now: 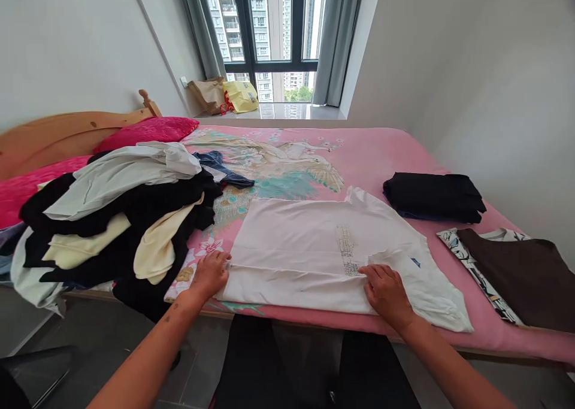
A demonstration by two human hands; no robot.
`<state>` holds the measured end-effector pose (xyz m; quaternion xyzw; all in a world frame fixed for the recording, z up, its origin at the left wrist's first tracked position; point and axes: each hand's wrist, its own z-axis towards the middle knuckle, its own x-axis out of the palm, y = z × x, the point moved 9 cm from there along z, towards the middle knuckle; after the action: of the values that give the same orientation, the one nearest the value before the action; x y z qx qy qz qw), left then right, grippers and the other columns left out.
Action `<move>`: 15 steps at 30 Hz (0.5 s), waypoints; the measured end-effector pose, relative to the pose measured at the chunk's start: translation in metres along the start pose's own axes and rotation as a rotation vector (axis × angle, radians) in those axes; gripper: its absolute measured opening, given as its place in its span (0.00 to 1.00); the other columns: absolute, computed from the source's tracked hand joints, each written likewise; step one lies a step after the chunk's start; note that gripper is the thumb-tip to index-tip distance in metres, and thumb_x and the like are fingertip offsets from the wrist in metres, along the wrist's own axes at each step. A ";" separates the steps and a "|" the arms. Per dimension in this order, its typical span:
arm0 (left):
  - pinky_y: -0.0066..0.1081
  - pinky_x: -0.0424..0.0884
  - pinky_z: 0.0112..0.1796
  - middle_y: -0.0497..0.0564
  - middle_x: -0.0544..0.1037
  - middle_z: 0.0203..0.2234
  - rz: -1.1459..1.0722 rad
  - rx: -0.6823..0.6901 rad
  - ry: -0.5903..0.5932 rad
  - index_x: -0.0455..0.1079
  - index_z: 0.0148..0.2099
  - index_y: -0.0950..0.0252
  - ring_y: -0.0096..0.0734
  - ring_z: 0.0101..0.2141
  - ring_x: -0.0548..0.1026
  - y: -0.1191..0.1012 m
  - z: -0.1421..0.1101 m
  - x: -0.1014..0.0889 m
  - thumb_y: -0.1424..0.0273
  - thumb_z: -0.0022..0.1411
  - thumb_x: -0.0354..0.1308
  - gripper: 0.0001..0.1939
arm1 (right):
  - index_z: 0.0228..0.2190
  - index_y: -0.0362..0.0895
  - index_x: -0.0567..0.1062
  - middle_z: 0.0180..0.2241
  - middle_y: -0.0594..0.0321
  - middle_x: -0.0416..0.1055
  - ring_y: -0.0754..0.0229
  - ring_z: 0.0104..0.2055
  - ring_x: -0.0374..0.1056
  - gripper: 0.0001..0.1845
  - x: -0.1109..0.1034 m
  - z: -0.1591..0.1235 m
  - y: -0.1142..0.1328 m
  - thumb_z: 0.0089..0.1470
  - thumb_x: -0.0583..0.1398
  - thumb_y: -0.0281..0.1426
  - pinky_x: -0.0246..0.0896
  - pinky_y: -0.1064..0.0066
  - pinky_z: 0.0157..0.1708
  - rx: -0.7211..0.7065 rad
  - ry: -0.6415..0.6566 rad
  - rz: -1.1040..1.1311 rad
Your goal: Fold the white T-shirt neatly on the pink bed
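A white T-shirt [287,232] lies sideways across the near part of the bed, its hem to the left and its collar and sleeves to the right. Dark printed lettering and a small blue mark show on its front. At the hem, my left hand [211,275] is closed on the cloth. My right hand [387,292] pinches the shirt near the shoulder, beside the print. A straight crease runs through the cloth from one hand to the other. The fingertips are partly hidden by the fabric.
A loose heap of clothes [130,199] covers the bed's left side, by red pillows [148,130]. To the right lie folded black clothes [433,196] and a folded brown garment [516,274]. Bags [240,96] stand on the windowsill. The bed's near edge borders my legs.
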<state>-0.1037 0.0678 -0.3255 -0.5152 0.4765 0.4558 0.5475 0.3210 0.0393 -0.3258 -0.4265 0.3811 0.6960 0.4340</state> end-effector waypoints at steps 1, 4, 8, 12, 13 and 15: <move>0.38 0.61 0.46 0.56 0.74 0.39 -0.019 0.024 -0.068 0.70 0.42 0.64 0.41 0.44 0.69 -0.009 -0.005 -0.004 0.79 0.51 0.46 0.17 | 0.39 0.44 0.72 0.38 0.57 0.71 0.53 0.44 0.63 0.18 -0.002 -0.001 0.010 0.47 0.52 0.20 0.54 0.63 0.44 -0.006 -0.019 0.057; 0.33 0.63 0.47 0.54 0.74 0.37 -0.149 0.310 -0.132 0.70 0.40 0.63 0.34 0.43 0.70 -0.069 -0.025 0.002 0.81 0.56 0.43 0.17 | 0.36 0.45 0.72 0.36 0.58 0.71 0.55 0.42 0.64 0.17 0.002 -0.004 0.059 0.48 0.50 0.18 0.57 0.63 0.45 -0.109 -0.024 0.265; 0.36 0.60 0.54 0.52 0.73 0.48 -0.220 0.589 0.037 0.70 0.48 0.59 0.33 0.50 0.68 -0.120 -0.049 0.034 0.78 0.61 0.42 0.19 | 0.40 0.46 0.71 0.41 0.58 0.71 0.55 0.46 0.64 0.19 0.019 -0.012 0.113 0.49 0.49 0.18 0.58 0.61 0.49 -0.311 0.052 0.394; 0.52 0.53 0.57 0.58 0.66 0.56 -0.088 0.296 -0.005 0.66 0.55 0.62 0.45 0.57 0.62 -0.080 -0.043 0.037 0.72 0.61 0.46 0.20 | 0.37 0.46 0.72 0.42 0.57 0.71 0.54 0.45 0.65 0.14 0.024 -0.018 0.083 0.53 0.51 0.21 0.60 0.59 0.46 -0.104 0.067 0.289; 0.53 0.54 0.57 0.58 0.67 0.55 -0.073 0.252 -0.010 0.68 0.53 0.62 0.46 0.57 0.62 -0.074 -0.041 0.035 0.72 0.61 0.46 0.19 | 0.36 0.45 0.72 0.40 0.57 0.71 0.54 0.44 0.65 0.14 0.022 -0.018 0.075 0.53 0.51 0.21 0.61 0.60 0.45 -0.055 0.070 0.282; 0.49 0.55 0.57 0.56 0.69 0.54 -0.096 0.289 0.014 0.70 0.50 0.63 0.42 0.56 0.64 -0.084 -0.039 0.033 0.76 0.60 0.45 0.19 | 0.36 0.45 0.72 0.39 0.57 0.72 0.54 0.44 0.66 0.14 0.018 -0.017 0.075 0.53 0.50 0.21 0.61 0.60 0.46 -0.041 0.069 0.306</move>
<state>-0.0187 0.0243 -0.3477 -0.4562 0.5158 0.3521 0.6339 0.2510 0.0041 -0.3360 -0.3959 0.4422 0.7466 0.3005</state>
